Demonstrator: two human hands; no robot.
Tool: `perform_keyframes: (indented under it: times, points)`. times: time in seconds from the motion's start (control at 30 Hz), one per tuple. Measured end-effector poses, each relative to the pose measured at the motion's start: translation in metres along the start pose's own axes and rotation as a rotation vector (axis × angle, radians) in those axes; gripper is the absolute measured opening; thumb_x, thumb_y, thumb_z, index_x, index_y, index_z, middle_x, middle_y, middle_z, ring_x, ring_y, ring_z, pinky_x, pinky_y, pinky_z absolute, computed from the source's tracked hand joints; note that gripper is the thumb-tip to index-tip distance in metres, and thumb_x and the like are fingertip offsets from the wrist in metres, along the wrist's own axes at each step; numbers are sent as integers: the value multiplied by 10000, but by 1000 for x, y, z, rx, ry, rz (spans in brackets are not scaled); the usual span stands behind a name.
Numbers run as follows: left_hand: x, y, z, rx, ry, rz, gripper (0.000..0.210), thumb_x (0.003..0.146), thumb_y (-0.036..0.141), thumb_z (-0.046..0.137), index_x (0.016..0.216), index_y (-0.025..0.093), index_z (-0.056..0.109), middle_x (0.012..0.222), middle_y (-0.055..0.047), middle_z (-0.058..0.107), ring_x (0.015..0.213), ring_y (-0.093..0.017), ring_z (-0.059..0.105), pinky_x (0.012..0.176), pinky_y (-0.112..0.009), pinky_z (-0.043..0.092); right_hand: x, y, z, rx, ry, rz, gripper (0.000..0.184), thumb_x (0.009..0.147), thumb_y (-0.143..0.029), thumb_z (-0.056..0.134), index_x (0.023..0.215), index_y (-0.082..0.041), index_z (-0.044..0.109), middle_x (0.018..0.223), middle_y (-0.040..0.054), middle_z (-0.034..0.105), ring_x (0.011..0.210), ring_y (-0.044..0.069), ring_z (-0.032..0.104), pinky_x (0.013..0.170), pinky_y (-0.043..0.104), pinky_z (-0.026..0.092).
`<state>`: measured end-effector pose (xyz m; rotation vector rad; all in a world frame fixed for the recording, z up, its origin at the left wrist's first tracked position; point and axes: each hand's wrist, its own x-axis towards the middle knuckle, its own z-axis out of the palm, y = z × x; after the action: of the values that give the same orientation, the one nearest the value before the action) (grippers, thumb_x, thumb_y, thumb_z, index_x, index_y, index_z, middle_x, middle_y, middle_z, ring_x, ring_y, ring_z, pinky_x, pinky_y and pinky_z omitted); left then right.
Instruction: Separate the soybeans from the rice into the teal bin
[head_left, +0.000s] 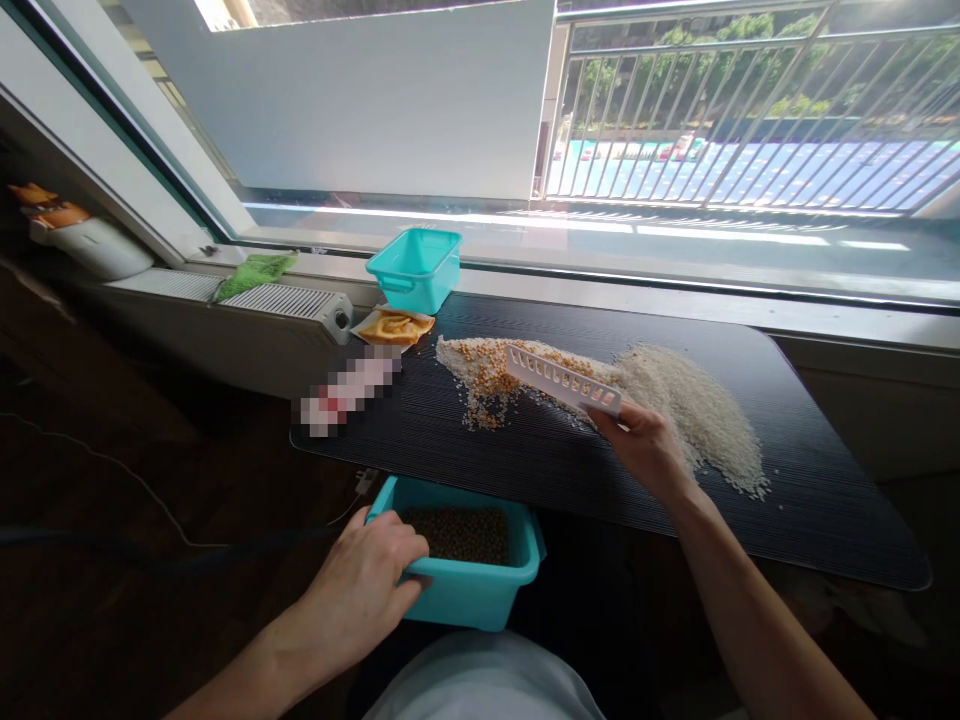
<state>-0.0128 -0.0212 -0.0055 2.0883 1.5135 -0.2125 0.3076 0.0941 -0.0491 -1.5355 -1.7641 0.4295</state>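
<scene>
Just beyond the left hand (379, 565), at the left end of the dark table (817, 500), lies a pixelated item (352, 385) in pale pink with a red patch; any lettering on it is blurred out.

Farther past that hand, a yellow-orange packet (395, 326) lies next to the pixelated item, its print too small to read. Off to the hand's left, a radiator (289, 305) bears a green cloth (255, 272), with a white pot (101, 245) at its far end. A plug (366, 481) hangs just behind the left hand, by the table edge.

The right hand (643, 440) is closed, thumb and fingers pinching the near end of a white slotted tray (562, 384). The tray reaches forward and left from the fingers, tilted on its side, and blocks part of the yellow kernels (484, 370) mixed with white grains behind it; whether it touches them I cannot tell. A larger pile of white grain (690, 405) spreads just beyond and to the right of the right hand.

The left hand is curled around the left rim of a near bin (472, 592), teal and upright, holding small brownish beans (465, 535). A far bin (427, 290), also teal, stands well beyond both hands against the window ledge; its bottom is hidden.
</scene>
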Motion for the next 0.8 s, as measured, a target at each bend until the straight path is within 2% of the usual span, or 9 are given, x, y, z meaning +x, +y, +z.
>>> perform_keyframes:
  times: [0.27, 0.4, 0.53, 0.7, 0.8]
  points:
    - [2, 3, -4, -7, -21, -5, 161, 802, 164, 499, 666, 191, 582, 799, -25, 672, 885, -216, 581, 878, -409, 357, -27, -2, -20, 127, -97, -35, 273, 868, -383, 583, 923, -210, 787, 969, 39, 784, 860, 253, 731, 762, 332, 571]
    - [1, 3, -4, -3, -13, -2, 158, 800, 162, 498, 674, 192, 588, 800, -25, 672, 873, -212, 580, 874, -403, 364, -24, -2, -18, 115, -68, -10, 285, 873, -390, 569, 885, -207, 787, 879, 31, 787, 805, 243, 729, 698, 311, 572]
    - [1, 4, -3, 2, -13, -5, 163, 798, 160, 497, 667, 196, 588, 800, -25, 675, 875, -212, 582, 885, -410, 359, -22, -1, -12, 90, -99, -17, 305, 878, -400, 561, 841, -199, 788, 807, 25, 779, 748, 233, 722, 663, 301, 564]
    - [0, 6, -5, -20, -5, 11, 170, 798, 162, 504, 653, 197, 586, 785, -27, 678, 867, -215, 587, 864, -398, 370, -32, -9, -20, 149, -164, -53, 282, 876, -389, 576, 889, -206, 790, 925, 40, 789, 820, 244, 734, 726, 326, 581]
    - [0, 6, -5, -27, -1, 24, 176, 807, 172, 503, 656, 200, 590, 784, -29, 682, 865, -218, 588, 854, -397, 372, -34, -10, -24, 149, -126, -47, 263, 866, -383, 588, 894, -217, 790, 947, 42, 790, 842, 252, 738, 759, 348, 585]
